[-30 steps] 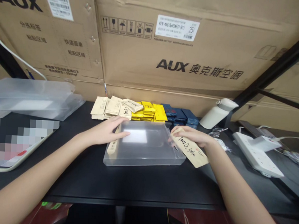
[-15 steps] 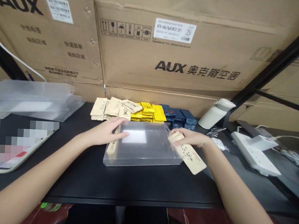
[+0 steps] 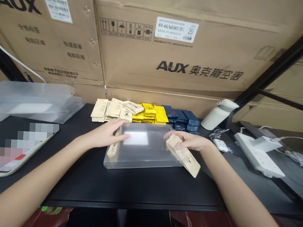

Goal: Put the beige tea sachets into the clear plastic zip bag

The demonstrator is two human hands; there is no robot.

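A flat translucent plastic box lies on the black table in front of me. My left hand rests flat on its left end, fingers stretched out. A beige packet shows inside the box at that end. My right hand is closed on another long beige packet with black writing, held tilted at the box's right end. Whether the packet's tip is inside the box is unclear.
Rows of beige, yellow and dark blue packets lie behind the box, against large cardboard cartons. Clear plastic boxes are stacked at the left, a white bottle and a power strip at the right.
My right hand has moved left with the beige packet, bringing it from beside the box's right end up to that end and turning it more edge-on. The left hand has stayed put.
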